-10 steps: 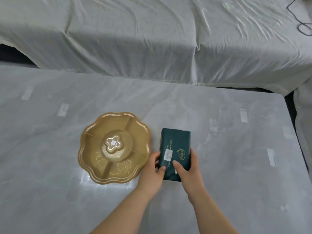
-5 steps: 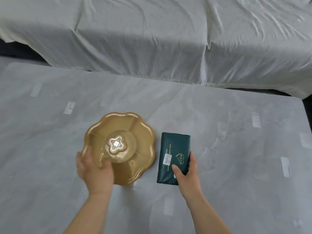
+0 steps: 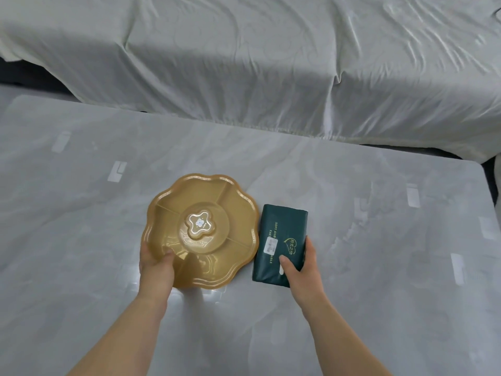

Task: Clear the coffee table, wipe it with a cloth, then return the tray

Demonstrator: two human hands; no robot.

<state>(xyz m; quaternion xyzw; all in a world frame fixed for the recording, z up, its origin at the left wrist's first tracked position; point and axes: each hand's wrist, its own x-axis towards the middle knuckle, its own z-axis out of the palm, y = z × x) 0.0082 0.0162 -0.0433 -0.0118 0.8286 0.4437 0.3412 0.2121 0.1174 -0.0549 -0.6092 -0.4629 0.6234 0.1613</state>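
A golden flower-shaped tray (image 3: 173,204) with divided compartments and a small white lid knob sits on the grey marbled coffee table (image 3: 379,267). My left hand (image 3: 156,270) grips the tray's near left rim, thumb over the edge. Just right of the tray lies a dark green tissue pack (image 3: 282,234). My right hand (image 3: 301,267) holds its near right corner, thumb on top and fingers along the side. No cloth is in view.
A sofa draped in a white sheet (image 3: 271,63) runs along the far side of the table, close to its far edge. The table's right rounded corner (image 3: 479,172) is near the frame's right edge. Pale rectangular reflections dot the tabletop.
My left hand left the tissue pack, moved left and took hold of the tray's near rim. My right hand stays on the pack. The view shifted a little.
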